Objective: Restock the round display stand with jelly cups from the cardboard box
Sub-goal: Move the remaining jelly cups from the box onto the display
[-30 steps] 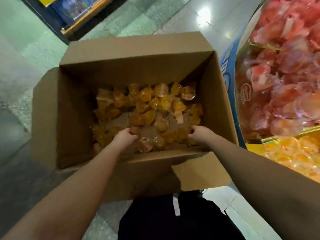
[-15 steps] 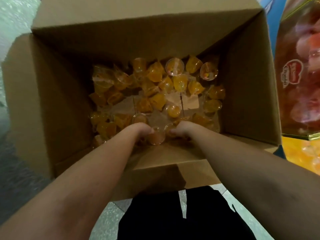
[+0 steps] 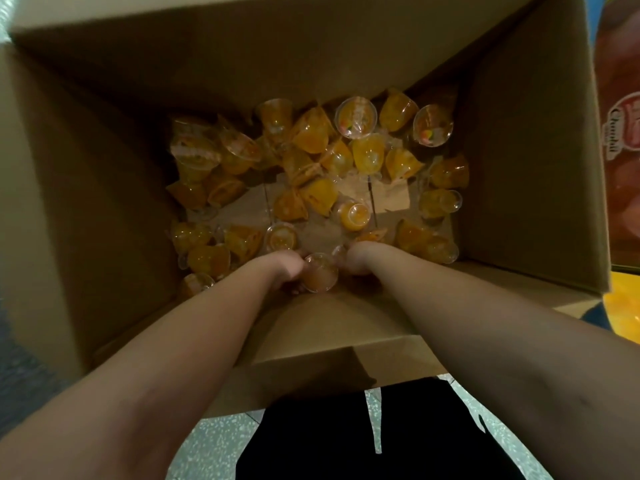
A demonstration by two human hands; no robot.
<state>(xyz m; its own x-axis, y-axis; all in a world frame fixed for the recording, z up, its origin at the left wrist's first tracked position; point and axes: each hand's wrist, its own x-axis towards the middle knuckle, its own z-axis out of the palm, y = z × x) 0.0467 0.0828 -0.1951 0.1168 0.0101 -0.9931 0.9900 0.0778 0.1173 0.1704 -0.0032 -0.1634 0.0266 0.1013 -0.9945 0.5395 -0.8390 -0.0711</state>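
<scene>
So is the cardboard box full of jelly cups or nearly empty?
Nearly empty: the cardboard box holds one loose layer of jelly cups, with bare bottom showing between them.

Speckled grey-green terrazzo floor (image 3: 214,441) below (dim light); left edge blurred, possibly darker floor strip (image 3: 20,362).

Dim warm light, wide-angle edge distortion

you stood in a shop, by the look of it. a large cardboard box (image 3: 519,188) of loose orange jelly cups (image 3: 367,154) sat open on a speckled terrazzo floor (image 3: 214,441), stock kept in bulk. at the right edge a display stand (image 3: 620,174) showed a printed brand label, reddish packs behind clear plastic, and a yellow band below it.
</scene>
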